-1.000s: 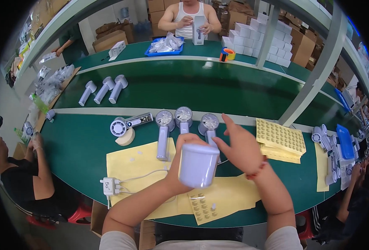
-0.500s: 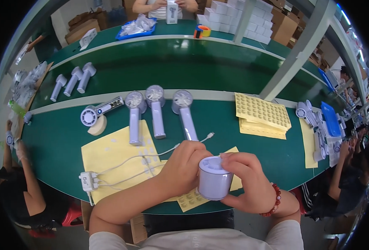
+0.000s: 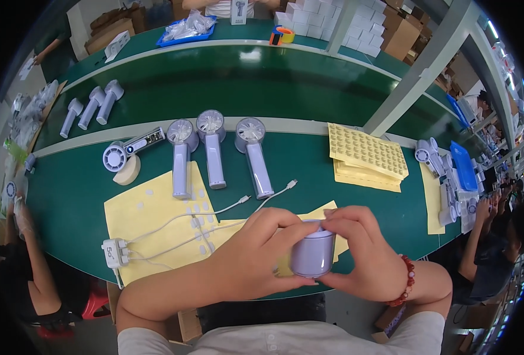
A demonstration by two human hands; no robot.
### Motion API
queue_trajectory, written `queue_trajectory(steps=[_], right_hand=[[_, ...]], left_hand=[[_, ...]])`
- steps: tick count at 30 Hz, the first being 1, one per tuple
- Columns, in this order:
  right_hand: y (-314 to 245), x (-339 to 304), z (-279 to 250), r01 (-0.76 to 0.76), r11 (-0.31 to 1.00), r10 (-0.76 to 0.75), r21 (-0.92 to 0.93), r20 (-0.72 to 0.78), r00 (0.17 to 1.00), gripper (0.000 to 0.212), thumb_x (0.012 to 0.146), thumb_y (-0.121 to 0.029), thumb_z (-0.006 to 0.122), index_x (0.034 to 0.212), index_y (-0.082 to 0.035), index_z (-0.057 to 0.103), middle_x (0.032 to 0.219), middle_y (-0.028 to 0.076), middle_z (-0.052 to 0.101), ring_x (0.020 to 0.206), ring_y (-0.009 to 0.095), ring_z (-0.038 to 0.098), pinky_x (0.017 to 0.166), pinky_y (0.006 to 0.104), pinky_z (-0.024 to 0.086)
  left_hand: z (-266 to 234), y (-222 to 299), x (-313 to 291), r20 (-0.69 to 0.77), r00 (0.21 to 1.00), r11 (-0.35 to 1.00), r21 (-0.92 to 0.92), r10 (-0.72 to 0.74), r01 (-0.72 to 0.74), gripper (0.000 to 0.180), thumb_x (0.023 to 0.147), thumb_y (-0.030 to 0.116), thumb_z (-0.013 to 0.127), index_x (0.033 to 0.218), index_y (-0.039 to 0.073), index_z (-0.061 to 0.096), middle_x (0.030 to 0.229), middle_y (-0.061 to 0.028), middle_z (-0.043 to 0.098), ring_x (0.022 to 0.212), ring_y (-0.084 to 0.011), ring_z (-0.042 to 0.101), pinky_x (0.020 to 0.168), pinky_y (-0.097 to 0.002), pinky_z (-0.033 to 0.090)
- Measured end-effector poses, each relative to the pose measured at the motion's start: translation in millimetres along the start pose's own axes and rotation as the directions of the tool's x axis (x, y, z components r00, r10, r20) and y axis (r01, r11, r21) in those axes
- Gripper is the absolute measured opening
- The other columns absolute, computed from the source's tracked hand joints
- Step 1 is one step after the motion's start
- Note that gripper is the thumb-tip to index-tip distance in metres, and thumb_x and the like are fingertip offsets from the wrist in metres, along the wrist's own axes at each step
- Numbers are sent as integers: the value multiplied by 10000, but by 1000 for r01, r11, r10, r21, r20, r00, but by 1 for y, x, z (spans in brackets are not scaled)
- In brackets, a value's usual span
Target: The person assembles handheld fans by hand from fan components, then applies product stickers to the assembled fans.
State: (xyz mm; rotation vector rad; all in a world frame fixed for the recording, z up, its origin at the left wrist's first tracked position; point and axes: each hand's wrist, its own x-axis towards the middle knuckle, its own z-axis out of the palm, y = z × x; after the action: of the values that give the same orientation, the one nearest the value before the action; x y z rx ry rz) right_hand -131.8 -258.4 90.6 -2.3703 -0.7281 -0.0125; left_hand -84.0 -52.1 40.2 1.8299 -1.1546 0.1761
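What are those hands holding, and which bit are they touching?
A smooth lavender cylinder. The left hand and the right hand both hold it around its top and bottom edges.

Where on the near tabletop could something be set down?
Bare: left of the yellow paper; between the near fans and stacked yellow sheets; between those sheets and the right hand. Crowded: the paper, under charger and cables, and around the right blue tray.

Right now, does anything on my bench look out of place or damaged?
Yes, one lavender fan, left of the three similar fans, lies at a sharper slant. Its handle seems open, with inner parts showing, while theirs look closed. I see no spill.
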Motion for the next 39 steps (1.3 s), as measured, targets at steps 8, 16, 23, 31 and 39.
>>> queue_trajectory(steps=[8, 16, 23, 31, 39], right_hand=[[-9, 14, -16, 97, 982, -70, -163, 161, 984, 568, 555, -79, 771, 1043, 22, 498, 947, 151, 471, 834, 306, 513, 697, 368, 449], [-4, 20, -12, 263, 950, -229, -167, 198, 953, 450, 513, -155, 739, 865, -23, 491, 797, 105, 446, 703, 275, 473, 606, 362, 398], [-4, 17, -11, 326, 916, -283, -234, 199, 938, 445, 517, -197, 730, 857, -32, 496, 795, 93, 447, 702, 261, 485, 608, 354, 408], [16, 9, 17, 45, 998, -42, 40, -68, 997, 807, 649, -108, 777, 1304, 12, 321, 1206, 200, 462, 1106, 352, 475, 932, 420, 405], [66, 4, 49, -298, 905, 327, 305, -49, 944, 384, 716, -165, 757, 991, 34, 576, 900, 133, 626, 789, 176, 640, 712, 288, 526]], left_hand=[[-2, -1, -1, -63, 995, 992, 102, 77, -71, 649, 516, 345, 845, 1034, 33, 610, 869, -64, 567, 726, -204, 560, 613, -280, 454], [9, -9, -6, -188, 952, 963, 168, 241, -211, 550, 514, 368, 834, 913, 40, 645, 763, -43, 585, 612, -176, 575, 483, -254, 434], [9, -13, -3, -189, 926, 935, 208, 326, -287, 540, 511, 354, 834, 907, 43, 639, 760, -44, 576, 600, -168, 567, 476, -255, 426], [1, -21, -5, -302, 953, 999, 38, 20, -9, 674, 512, 366, 854, 1042, 61, 571, 821, -61, 546, 746, -197, 545, 582, -277, 428], [12, -50, 4, -149, 938, 806, -565, -311, 177, 685, 783, 343, 680, 1314, 34, 377, 1222, -165, 422, 1207, -287, 407, 980, -389, 390]])
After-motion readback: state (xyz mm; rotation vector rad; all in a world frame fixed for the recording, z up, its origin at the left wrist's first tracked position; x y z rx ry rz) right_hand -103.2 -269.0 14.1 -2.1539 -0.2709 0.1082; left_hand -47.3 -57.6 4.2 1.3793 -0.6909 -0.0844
